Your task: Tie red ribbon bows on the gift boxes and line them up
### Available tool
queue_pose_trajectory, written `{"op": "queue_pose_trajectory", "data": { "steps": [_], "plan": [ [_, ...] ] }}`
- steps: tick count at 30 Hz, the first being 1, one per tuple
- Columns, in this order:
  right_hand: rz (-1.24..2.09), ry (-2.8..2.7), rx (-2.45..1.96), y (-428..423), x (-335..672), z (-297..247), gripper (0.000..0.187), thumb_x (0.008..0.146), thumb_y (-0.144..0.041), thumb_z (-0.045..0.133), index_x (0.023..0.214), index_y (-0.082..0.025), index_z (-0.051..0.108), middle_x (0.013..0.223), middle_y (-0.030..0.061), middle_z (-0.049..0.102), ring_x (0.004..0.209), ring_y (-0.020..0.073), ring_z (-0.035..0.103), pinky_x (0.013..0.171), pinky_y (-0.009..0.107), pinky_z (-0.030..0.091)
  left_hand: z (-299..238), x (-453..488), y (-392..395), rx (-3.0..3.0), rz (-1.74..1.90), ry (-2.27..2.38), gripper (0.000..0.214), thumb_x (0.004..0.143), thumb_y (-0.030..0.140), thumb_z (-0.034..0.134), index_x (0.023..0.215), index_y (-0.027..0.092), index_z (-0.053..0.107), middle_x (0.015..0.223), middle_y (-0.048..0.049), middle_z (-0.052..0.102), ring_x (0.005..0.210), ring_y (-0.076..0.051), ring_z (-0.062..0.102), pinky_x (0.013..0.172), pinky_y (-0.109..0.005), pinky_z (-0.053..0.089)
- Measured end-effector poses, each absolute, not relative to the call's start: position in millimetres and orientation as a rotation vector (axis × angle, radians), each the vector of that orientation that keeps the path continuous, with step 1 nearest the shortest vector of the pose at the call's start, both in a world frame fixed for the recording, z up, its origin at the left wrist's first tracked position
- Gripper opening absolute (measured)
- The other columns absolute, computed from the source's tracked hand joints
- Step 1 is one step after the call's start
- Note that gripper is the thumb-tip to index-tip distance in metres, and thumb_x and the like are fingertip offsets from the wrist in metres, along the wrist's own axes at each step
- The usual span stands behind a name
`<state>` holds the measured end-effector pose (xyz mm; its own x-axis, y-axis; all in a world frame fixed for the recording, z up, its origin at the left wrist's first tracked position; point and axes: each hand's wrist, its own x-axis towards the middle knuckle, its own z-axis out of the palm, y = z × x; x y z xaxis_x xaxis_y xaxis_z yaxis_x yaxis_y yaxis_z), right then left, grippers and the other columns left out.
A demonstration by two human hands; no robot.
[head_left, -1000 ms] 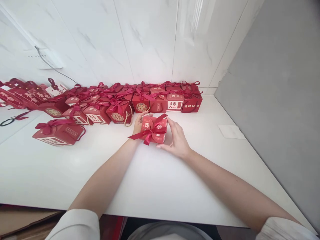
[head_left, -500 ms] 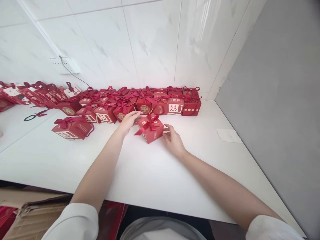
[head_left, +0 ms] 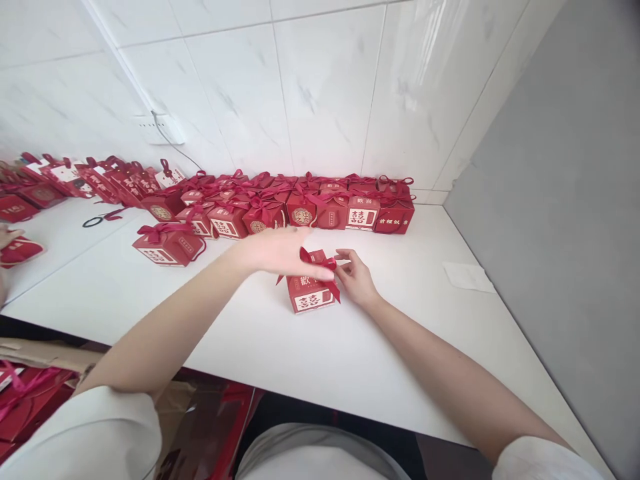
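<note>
A red gift box (head_left: 311, 301) with white and gold characters and a red ribbon bow (head_left: 327, 261) sits upright on the white table. My left hand (head_left: 283, 248) reaches across the top of it. Its thumb is stretched out over the lid beside the bow; its other fingers are partly hidden behind the hand. On the box's right side, my right hand (head_left: 356, 277) holds its bent fingertips against the box and bow. Behind both hands stand rows of similar ribboned red boxes (head_left: 333, 212). A single ribboned box (head_left: 167, 248) sits apart on the left.
Red tags with loops (head_left: 113, 180) stand at the back left near a black ring (head_left: 93, 221). Another person's hand (head_left: 5, 237) shows at the left edge by a red item. A white paper (head_left: 469, 277) lies beside the grey panel (head_left: 560, 200) on the right.
The gift box has turned and come nearer to me, its patterned front now facing me. My left hand has moved from its left side to over its top. The view has shifted left.
</note>
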<state>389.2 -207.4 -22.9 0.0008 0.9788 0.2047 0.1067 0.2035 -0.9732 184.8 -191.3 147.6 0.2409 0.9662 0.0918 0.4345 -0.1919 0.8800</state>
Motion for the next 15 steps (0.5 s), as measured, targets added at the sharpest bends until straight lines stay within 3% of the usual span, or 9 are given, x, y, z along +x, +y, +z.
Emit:
{"op": "queue_pose_trajectory", "data": {
  "steps": [3, 6, 8, 10, 12, 15],
  "plan": [
    [0.996, -1.393, -1.142, -209, 390, -22, 0.041, 0.084, -0.041, 0.061, 0.121, -0.025, 0.054, 0.12, 0.0065, 0.064, 0.078, 0.0178, 0.063, 0.083, 0.041, 0.053, 125, 194, -206, 1.964, 0.735, 1.285, 0.056, 0.057, 0.036, 0.087, 0.108, 0.02, 0.072, 0.077, -0.0067, 0.064, 0.101, -0.037, 0.065, 0.091, -0.035, 0.041],
    [0.99, -1.419, -1.15, -210, 392, -23, 0.041, 0.085, -0.041, 0.059, 0.122, -0.025, 0.053, 0.123, 0.0071, 0.063, 0.08, 0.0186, 0.064, 0.083, 0.042, 0.053, 123, 202, -216, 2.153, 0.431, 1.328, 0.086, 0.034, 0.03, 0.094, 0.117, 0.024, 0.07, 0.074, -0.0034, 0.06, 0.093, -0.039, 0.065, 0.089, -0.037, 0.043],
    [0.986, -1.43, -1.153, -210, 393, -25, 0.041, 0.086, -0.042, 0.059, 0.122, -0.025, 0.052, 0.122, 0.0072, 0.063, 0.081, 0.0187, 0.064, 0.084, 0.043, 0.053, 137, 199, -221, 2.126, 0.399, 1.344, 0.088, 0.03, 0.025, 0.094, 0.115, 0.023, 0.071, 0.074, -0.0023, 0.06, 0.087, -0.036, 0.066, 0.084, -0.035, 0.045],
    [0.977, -1.433, -1.158, -210, 394, -29, 0.042, 0.085, -0.043, 0.06, 0.122, -0.025, 0.052, 0.12, 0.0074, 0.063, 0.081, 0.0187, 0.064, 0.085, 0.043, 0.052, 163, 185, -229, 1.979, 0.511, 1.386, 0.072, 0.038, 0.021, 0.091, 0.108, 0.019, 0.073, 0.076, -0.0023, 0.062, 0.084, -0.033, 0.068, 0.081, -0.032, 0.047],
    [0.967, -1.421, -1.16, -210, 395, -32, 0.043, 0.084, -0.043, 0.062, 0.121, -0.024, 0.052, 0.118, 0.0077, 0.064, 0.08, 0.0187, 0.065, 0.086, 0.043, 0.051, 197, 160, -246, 1.804, 0.663, 1.428, 0.05, 0.058, 0.024, 0.081, 0.105, 0.012, 0.072, 0.084, -0.0044, 0.065, 0.092, -0.03, 0.07, 0.083, -0.029, 0.048],
    [0.977, -1.419, -1.173, -211, 398, -36, 0.045, 0.083, -0.045, 0.064, 0.121, -0.025, 0.052, 0.119, 0.0083, 0.064, 0.082, 0.019, 0.066, 0.087, 0.044, 0.051, 249, 100, -286, 1.785, 0.731, 1.616, 0.04, 0.088, 0.027, 0.049, 0.115, 0.002, 0.065, 0.104, -0.0046, 0.064, 0.122, -0.027, 0.059, 0.102, -0.037, 0.04]
  ]
}}
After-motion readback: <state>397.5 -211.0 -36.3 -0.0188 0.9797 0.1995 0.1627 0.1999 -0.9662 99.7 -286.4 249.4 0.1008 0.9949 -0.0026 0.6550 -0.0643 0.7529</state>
